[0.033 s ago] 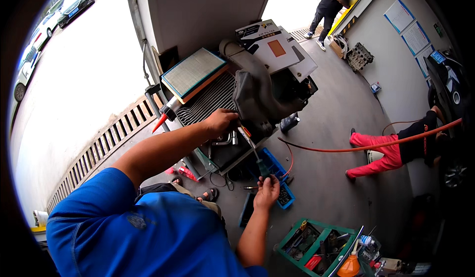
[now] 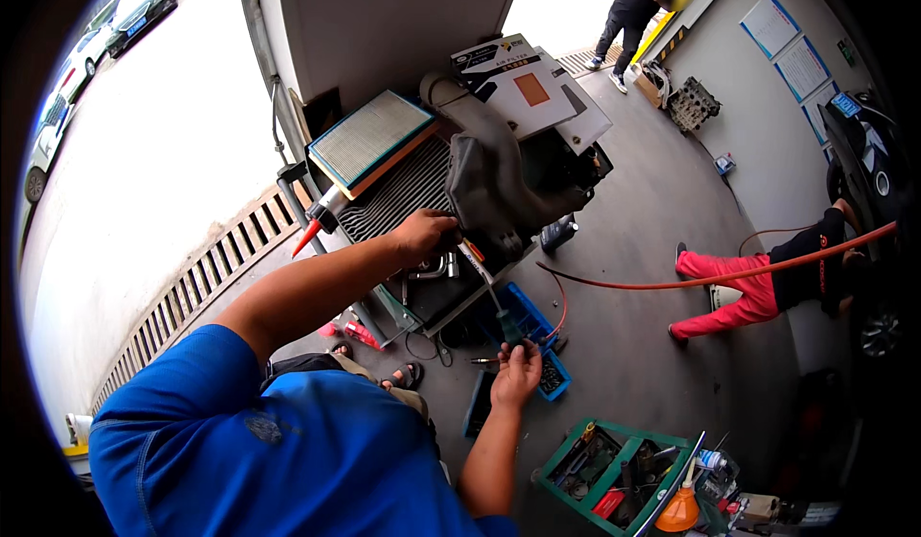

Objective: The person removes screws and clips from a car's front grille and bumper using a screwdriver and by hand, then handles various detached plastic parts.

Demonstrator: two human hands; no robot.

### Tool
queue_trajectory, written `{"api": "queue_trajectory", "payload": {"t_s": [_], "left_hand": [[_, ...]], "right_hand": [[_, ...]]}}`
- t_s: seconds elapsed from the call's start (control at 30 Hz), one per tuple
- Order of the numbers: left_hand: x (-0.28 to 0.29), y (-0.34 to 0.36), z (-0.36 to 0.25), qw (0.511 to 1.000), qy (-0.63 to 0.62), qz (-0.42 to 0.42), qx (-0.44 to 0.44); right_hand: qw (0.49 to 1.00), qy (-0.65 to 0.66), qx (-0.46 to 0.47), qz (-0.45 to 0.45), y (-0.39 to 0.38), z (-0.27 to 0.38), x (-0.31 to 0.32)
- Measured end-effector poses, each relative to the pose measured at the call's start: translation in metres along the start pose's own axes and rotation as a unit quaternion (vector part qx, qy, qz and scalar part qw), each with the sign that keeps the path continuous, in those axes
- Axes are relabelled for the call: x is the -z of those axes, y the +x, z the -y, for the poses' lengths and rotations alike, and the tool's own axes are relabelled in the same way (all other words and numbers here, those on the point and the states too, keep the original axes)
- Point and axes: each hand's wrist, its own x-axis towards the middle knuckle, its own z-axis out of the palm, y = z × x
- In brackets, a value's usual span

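A screwdriver (image 2: 510, 327) with a dark green handle is gripped by the butt in my right hand (image 2: 516, 376). Its shaft slants up and away toward the front edge of the cart, beside a small orange-and-white piece (image 2: 474, 252). My left hand (image 2: 425, 236) is closed at the near left edge of a dark plastic air intake housing (image 2: 470, 184); its fingertips are partly hidden. From the housing a curved grey duct (image 2: 499, 134) runs back. An air filter (image 2: 372, 140) with a blue rim rests to its left on a black ribbed surface (image 2: 401, 194).
White filter boxes (image 2: 531, 88) lie behind the duct. Below the cart sits a blue parts tray (image 2: 552, 376); a green toolbox (image 2: 614, 479) stands near right. An orange hose (image 2: 710, 276) crosses at right, near a co-worker in red trousers (image 2: 734, 297). Another person (image 2: 630, 14) stands far off.
The whole view has shifted very slightly. Both hands and the screwdriver keep their places against the cart.
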Motion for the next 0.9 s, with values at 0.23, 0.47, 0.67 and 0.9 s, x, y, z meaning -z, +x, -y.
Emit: {"api": "queue_trajectory", "payload": {"t_s": [0.23, 0.47, 0.67, 0.9], "left_hand": [[0.024, -0.023, 0.007, 0.993, -0.092, 0.068, 0.034], [0.064, -0.066, -0.027, 0.979, -0.016, 0.179, 0.097], [0.08, -0.101, -0.033, 0.952, 0.03, 0.275, 0.134], [0.115, -0.201, -0.009, 0.867, 0.091, 0.431, 0.232]], "right_hand": [[0.987, 0.155, -0.031, -0.014, -0.045, 0.008, 0.002], [0.975, 0.221, -0.008, -0.035, -0.129, -0.007, -0.026], [0.974, 0.221, 0.029, -0.037, -0.225, -0.09, -0.087], [0.951, 0.272, 0.086, -0.122, -0.35, -0.163, -0.192]]}}
